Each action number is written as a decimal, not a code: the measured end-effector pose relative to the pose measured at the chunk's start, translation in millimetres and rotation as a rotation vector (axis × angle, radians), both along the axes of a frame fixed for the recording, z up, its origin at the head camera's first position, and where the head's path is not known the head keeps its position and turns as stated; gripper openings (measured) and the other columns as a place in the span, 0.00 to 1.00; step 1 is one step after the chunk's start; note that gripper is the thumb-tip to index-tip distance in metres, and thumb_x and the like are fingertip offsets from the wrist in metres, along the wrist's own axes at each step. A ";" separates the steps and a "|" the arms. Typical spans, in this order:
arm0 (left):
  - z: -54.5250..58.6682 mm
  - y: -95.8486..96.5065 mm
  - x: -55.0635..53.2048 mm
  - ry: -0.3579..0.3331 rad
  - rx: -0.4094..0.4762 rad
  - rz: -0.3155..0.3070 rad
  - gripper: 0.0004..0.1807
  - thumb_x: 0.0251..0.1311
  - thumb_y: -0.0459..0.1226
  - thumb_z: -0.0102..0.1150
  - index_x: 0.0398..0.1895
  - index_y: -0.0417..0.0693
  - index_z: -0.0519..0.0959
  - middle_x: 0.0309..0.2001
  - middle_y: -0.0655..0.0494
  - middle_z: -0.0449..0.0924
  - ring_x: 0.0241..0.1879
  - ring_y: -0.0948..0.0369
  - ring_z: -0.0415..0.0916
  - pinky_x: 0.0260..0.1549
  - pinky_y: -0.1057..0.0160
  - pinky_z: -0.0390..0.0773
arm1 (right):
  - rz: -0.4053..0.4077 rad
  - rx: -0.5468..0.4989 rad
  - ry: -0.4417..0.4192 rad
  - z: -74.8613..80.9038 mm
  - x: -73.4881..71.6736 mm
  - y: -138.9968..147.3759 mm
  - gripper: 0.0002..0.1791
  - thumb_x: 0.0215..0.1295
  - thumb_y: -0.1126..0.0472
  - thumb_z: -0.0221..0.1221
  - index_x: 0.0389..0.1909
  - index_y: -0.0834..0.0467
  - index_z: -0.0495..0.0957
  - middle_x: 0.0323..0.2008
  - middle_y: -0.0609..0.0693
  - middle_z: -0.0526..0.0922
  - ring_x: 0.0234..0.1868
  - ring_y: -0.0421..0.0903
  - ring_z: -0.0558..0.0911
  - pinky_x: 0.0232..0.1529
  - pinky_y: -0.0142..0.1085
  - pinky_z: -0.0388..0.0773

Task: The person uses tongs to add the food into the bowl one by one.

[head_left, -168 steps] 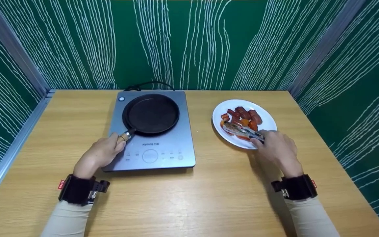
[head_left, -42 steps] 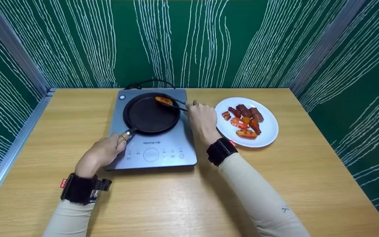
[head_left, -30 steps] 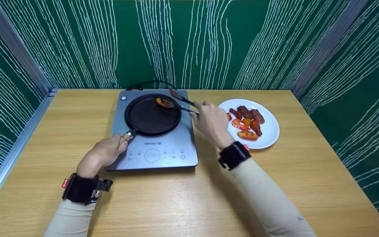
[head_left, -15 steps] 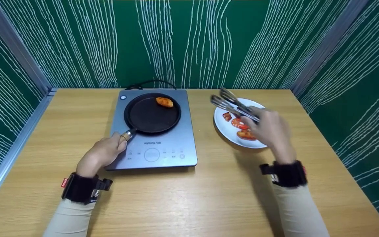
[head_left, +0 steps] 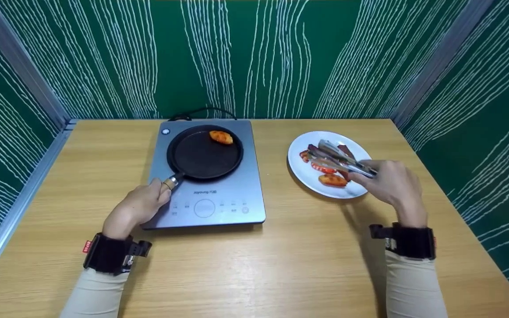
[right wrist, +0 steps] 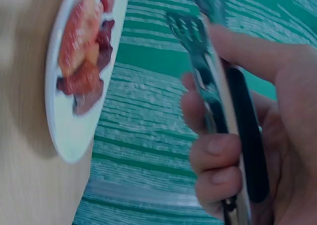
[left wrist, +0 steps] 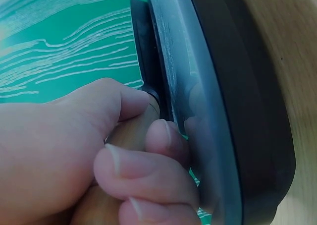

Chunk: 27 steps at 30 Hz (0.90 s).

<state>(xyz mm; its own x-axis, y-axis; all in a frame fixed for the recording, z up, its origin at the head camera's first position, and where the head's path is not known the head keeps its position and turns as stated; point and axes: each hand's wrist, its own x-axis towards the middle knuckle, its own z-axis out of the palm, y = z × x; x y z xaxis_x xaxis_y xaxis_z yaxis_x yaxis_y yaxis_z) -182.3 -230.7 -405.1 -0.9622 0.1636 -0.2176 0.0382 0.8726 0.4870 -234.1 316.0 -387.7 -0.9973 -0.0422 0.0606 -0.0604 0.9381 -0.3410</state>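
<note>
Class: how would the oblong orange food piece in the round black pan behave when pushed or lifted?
The oblong orange food piece is probably light, being far smaller than the round black pan. Elongated, it may pivot if pushed at one end. Pushed outward, it would likely meet the raised rim.

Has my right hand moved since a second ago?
Yes: your bare right hand, holding slotted metal tongs, moved right, away from the flat rectangular silver cooktop.

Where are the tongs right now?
In the head view, the tongs are in the right hand, over the white plate right of the cooktop.
</note>
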 end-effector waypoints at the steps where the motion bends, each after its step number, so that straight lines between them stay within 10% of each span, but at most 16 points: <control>1: -0.2 0.2 0.0 -0.002 0.003 0.000 0.13 0.82 0.42 0.42 0.44 0.40 0.66 0.32 0.46 0.66 0.32 0.50 0.70 0.30 0.54 0.70 | 0.005 -0.006 -0.034 0.5 0.8 5.2 0.39 0.67 0.33 0.67 0.65 0.61 0.82 0.39 0.60 0.80 0.36 0.56 0.74 0.29 0.42 0.63; 11: -0.8 -2.2 -0.7 -0.030 0.005 0.014 0.14 0.83 0.43 0.41 0.47 0.40 0.66 0.34 0.44 0.68 0.32 0.50 0.71 0.30 0.55 0.71 | 0.047 -0.045 -0.265 -2.4 0.8 50.7 0.46 0.62 0.30 0.70 0.68 0.61 0.79 0.44 0.60 0.79 0.37 0.53 0.70 0.32 0.42 0.62; 27: -2.6 -1.8 -0.3 -0.023 0.000 0.002 0.13 0.83 0.43 0.41 0.44 0.42 0.65 0.31 0.49 0.64 0.31 0.51 0.68 0.29 0.56 0.68 | 0.027 0.006 -0.280 -10.4 -1.9 56.7 0.44 0.58 0.33 0.74 0.67 0.58 0.80 0.52 0.64 0.85 0.43 0.56 0.73 0.34 0.42 0.64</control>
